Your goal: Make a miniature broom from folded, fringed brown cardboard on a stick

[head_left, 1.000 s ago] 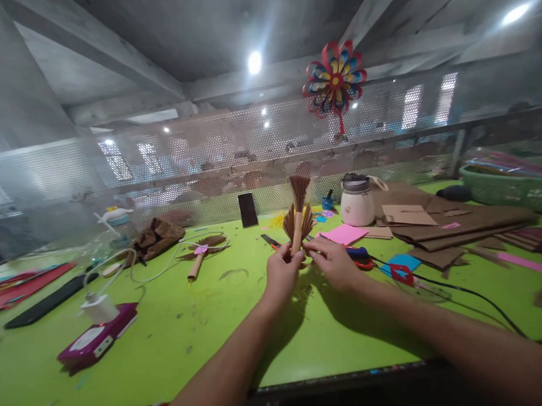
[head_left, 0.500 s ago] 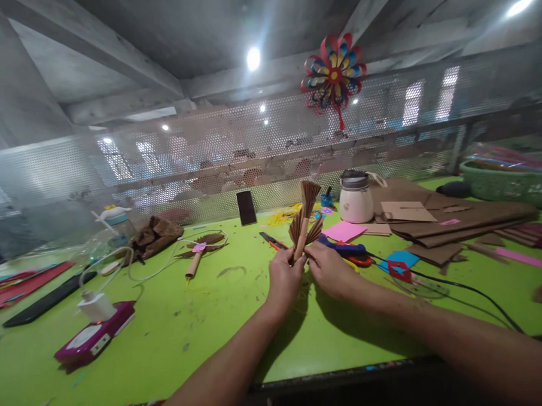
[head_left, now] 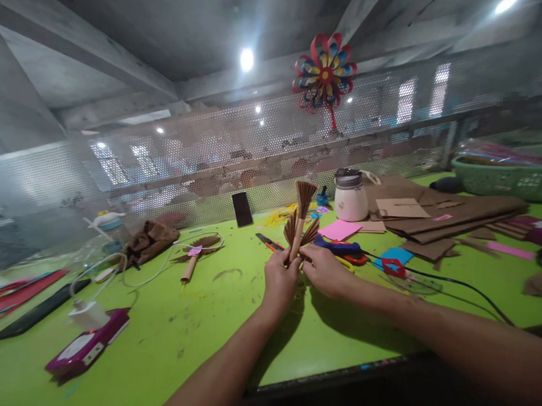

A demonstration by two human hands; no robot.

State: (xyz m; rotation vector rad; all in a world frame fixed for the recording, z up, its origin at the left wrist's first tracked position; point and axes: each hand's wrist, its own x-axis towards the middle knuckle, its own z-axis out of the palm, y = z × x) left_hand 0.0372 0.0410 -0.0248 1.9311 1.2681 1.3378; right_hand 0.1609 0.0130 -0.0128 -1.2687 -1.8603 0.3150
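Both hands at work over a green table (head_left: 177, 327): left hand (head_left: 280, 280) closed around the stick of a brown paper fan (head_left: 300, 222), held upright just left of the pink sheet (head_left: 339, 230); right hand (head_left: 324, 269) pinching the pleats at the fan's base. Scissors (head_left: 345, 250) just behind the right hand, a finished fan (head_left: 196, 251) well to the left of the pink sheet. Possible trouble: pinched too hard, thin pleats creasing or pulling loose from the stick.
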